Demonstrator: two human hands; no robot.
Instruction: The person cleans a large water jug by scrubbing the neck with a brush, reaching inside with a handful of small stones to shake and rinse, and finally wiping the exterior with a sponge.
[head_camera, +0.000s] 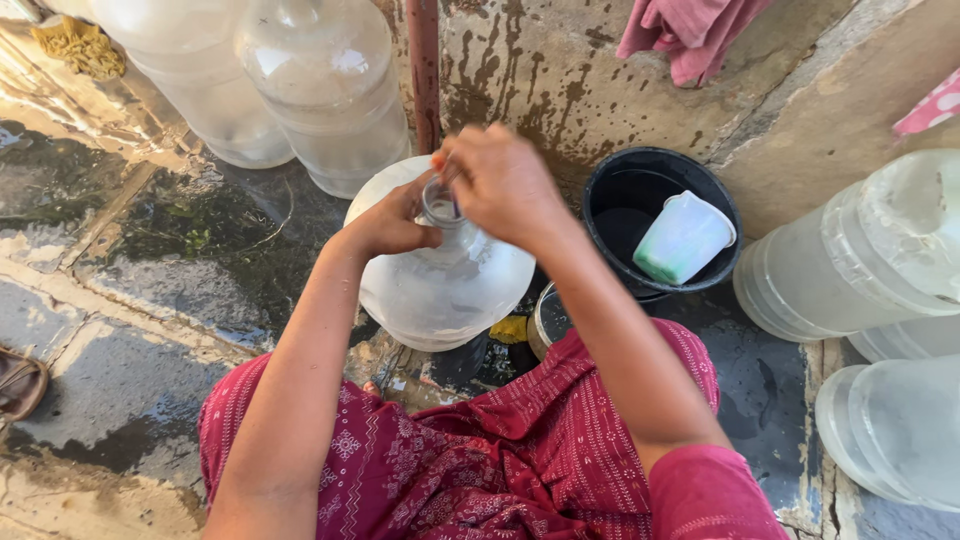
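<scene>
The wet stone floor (150, 290) takes most of the view, with dark puddles on it, and a stained concrete wall (600, 80) rises behind. Several large clear water jugs stand or lie around: two jugs (300, 80) at the wall on the upper left, and more jugs (870, 260) lying on their sides at the right edge. In the middle, directly in front of the person's knees in a red patterned dress (480, 450), stands one big clear water jug (440, 280), upright on the floor.

To the right of it, just beside, is a black bucket (625, 205) with a white plastic mug (683, 238) lying tilted inside. A pink cloth (690, 35) hangs on the wall above.

The left hand (395, 222) is on the left side of the jug's neck (440, 210), the fingers curled around it in a close grip. The right hand (505, 185) is over the mouth of the jug from the right side, the fingers bent down at the opening; I cannot tell if this grip holds some small thing, because the hand hides it. So the neck sits between both hands, touching them.

A small yellow thing (510, 330) lies on the floor under the right forearm.
</scene>
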